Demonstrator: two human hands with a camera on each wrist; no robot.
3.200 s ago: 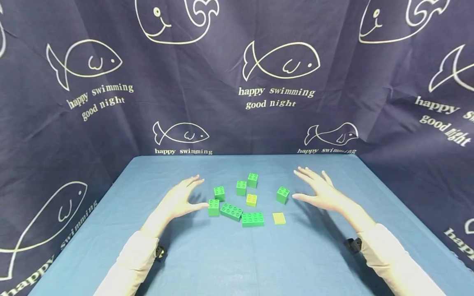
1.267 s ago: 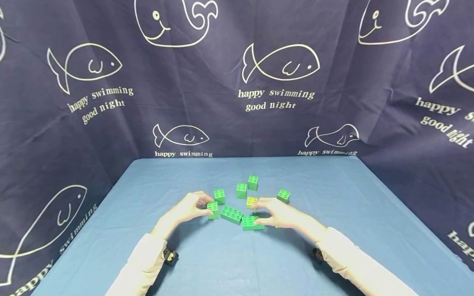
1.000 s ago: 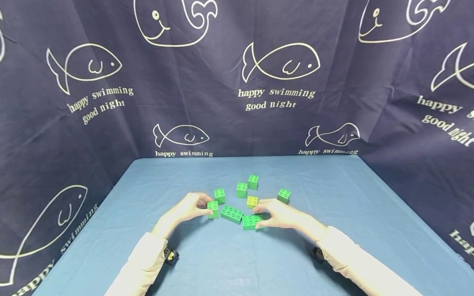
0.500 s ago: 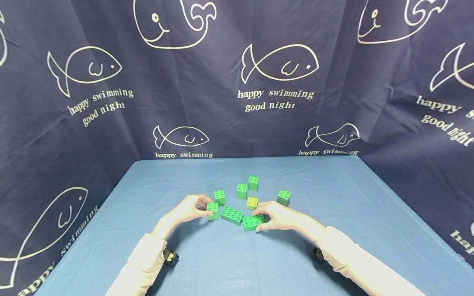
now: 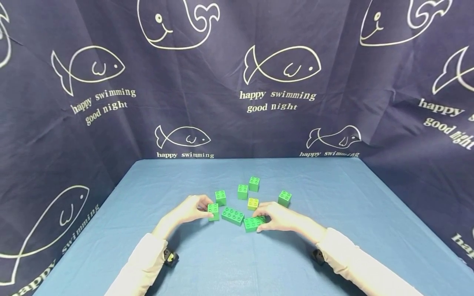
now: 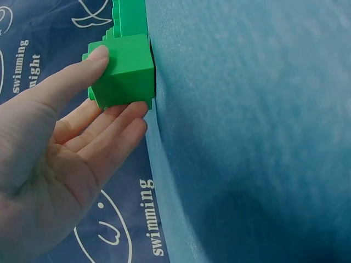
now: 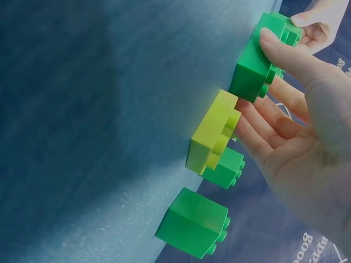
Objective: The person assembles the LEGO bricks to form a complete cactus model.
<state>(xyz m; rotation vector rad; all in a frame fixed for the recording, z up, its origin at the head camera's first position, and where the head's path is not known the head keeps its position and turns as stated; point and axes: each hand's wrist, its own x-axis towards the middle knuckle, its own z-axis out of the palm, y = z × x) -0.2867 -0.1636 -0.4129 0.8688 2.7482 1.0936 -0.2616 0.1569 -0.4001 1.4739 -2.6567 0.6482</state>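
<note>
While scanning left to right, found left hand (image 5: 189, 208) pinching front-left green block (image 5: 212, 211) between thumb and fingers, down on blue table (image 5: 229, 267), with fish-print curtain (image 5: 237, 123) behind. Spotted back-left green block (image 5: 220, 198) just behind that. Noted loose long brick (image 5: 232, 216), also green, lying at a slant between both hands. Logged middle green block (image 5: 242, 192) farther back, then rearmost green block (image 5: 254, 184) slightly beyond and right. Picked out yellow brick (image 5: 253, 204) in front of both, just beside fingers of right hand (image 5: 280, 216). Saw same hand grasping held long brick (image 5: 252, 224), green too, by its right end, also on table; couldn't tell if touching loose one. Finished at outlying green block (image 5: 284, 199) behind right hand, well apart.
</note>
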